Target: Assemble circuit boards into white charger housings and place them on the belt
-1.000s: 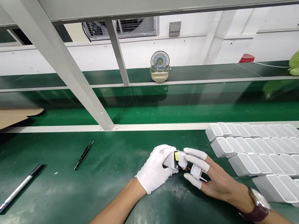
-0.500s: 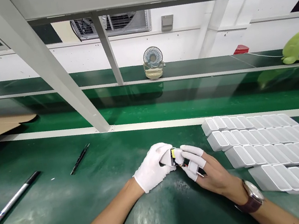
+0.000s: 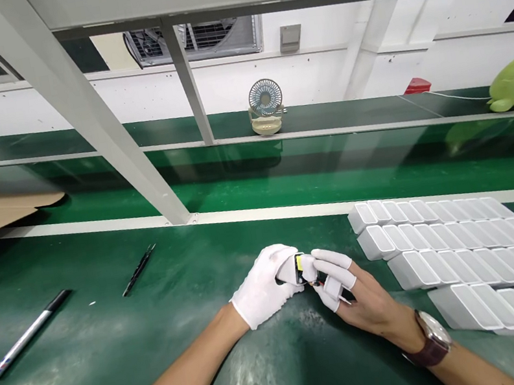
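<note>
On green bench mat [image 3: 115,347]: small white part [image 3: 294,269] pinched between gloved left hand [image 3: 263,286] and finger-cotted right hand [image 3: 361,300]; fine wires likely snagged if twisted.

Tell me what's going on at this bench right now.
A person is working over a green bench. The left hand, in a white glove, and the right hand, with white finger covers and a wristwatch, together hold a small white part with a yellow patch just above the bench surface. Rows of white casings lie to the right. A marker pen and a thin black tool lie untouched to the left.
</note>
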Demonstrator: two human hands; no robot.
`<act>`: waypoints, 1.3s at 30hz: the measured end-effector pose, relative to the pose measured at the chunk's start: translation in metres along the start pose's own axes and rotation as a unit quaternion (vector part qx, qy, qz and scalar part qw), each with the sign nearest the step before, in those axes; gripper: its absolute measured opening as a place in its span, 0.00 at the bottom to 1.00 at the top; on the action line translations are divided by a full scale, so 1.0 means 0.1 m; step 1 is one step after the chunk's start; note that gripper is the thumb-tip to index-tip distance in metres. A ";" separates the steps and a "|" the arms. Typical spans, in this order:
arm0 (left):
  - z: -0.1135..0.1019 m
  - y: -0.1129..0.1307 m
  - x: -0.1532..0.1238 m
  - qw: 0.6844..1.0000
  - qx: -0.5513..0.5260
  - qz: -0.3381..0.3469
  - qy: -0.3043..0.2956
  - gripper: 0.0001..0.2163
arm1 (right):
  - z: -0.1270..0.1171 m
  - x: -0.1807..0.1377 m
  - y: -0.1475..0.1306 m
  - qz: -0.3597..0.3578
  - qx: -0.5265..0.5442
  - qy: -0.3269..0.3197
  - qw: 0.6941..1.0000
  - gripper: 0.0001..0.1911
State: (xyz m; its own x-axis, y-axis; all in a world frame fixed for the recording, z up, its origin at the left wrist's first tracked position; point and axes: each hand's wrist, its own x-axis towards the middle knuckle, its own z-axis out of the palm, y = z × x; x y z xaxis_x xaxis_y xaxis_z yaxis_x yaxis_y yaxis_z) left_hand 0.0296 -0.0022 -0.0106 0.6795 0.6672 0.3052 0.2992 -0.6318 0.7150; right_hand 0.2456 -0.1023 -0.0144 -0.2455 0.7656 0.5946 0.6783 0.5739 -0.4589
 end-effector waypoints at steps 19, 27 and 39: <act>-0.02 0.02 -0.01 1.000 -0.009 0.022 0.014 0.28 | 0.04 0.00 -0.01 -0.024 0.002 0.007 1.000 0.34; 0.00 -0.01 -0.04 0.999 -0.011 0.037 0.033 0.27 | 0.04 0.01 -0.03 -0.044 -0.010 0.015 0.999 0.35; 0.01 0.02 -0.04 0.999 -0.020 0.016 0.025 0.25 | 0.04 0.02 -0.03 -0.054 -0.021 0.029 0.998 0.35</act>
State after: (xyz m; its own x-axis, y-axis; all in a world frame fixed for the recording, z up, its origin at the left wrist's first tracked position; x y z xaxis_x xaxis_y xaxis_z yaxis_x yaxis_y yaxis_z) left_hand 0.0279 -0.0060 -0.0111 0.6536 0.6662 0.3592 0.2500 -0.6380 0.7283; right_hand 0.2408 -0.1013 -0.0147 -0.2800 0.6812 0.6764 0.6784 0.6390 -0.3627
